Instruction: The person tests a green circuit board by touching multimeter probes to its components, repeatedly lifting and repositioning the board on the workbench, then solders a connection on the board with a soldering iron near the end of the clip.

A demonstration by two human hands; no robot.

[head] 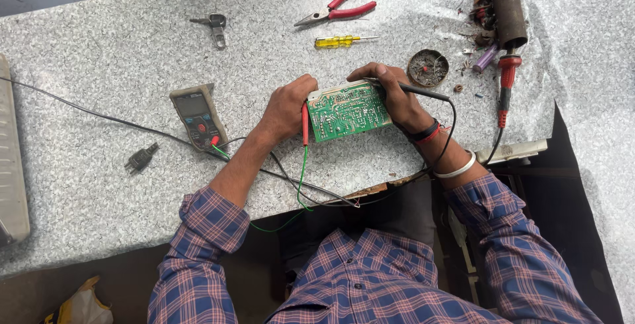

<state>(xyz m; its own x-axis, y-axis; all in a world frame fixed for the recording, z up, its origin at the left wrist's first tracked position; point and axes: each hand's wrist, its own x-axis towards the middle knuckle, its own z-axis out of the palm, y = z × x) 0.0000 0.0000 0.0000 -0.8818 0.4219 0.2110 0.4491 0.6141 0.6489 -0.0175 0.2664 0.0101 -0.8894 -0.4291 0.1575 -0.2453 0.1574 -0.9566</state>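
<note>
- Your left hand [288,106] has its grip closed on the left edge of the green circuit board [348,111], with a red test probe [305,124] pinned along that same edge, tip pointing toward you.
- Your right hand [395,99] is closed on the right edge of the board and on a black test probe [423,92], whose tip lies at the board's upper right corner.
- The board sits between both hands, solder side up, low over the speckled grey counter [99,185] near its front edge; whether it touches the surface cannot be told.
- A multimeter [198,116] lies on the counter just left of your left forearm, with a green lead [301,178] and a black lead [444,140] running from it to the probes.
- A black plug [141,158] rests well left of the meter, on a black cable crossing the counter.
- Beyond the board lie red-handled pliers [337,10], a yellow screwdriver [340,41] and a small set of keys [213,25].
- To the right are a round tin [428,67] of scraps, a red-handled soldering iron [506,86] and a dark cylinder [507,3].
</note>
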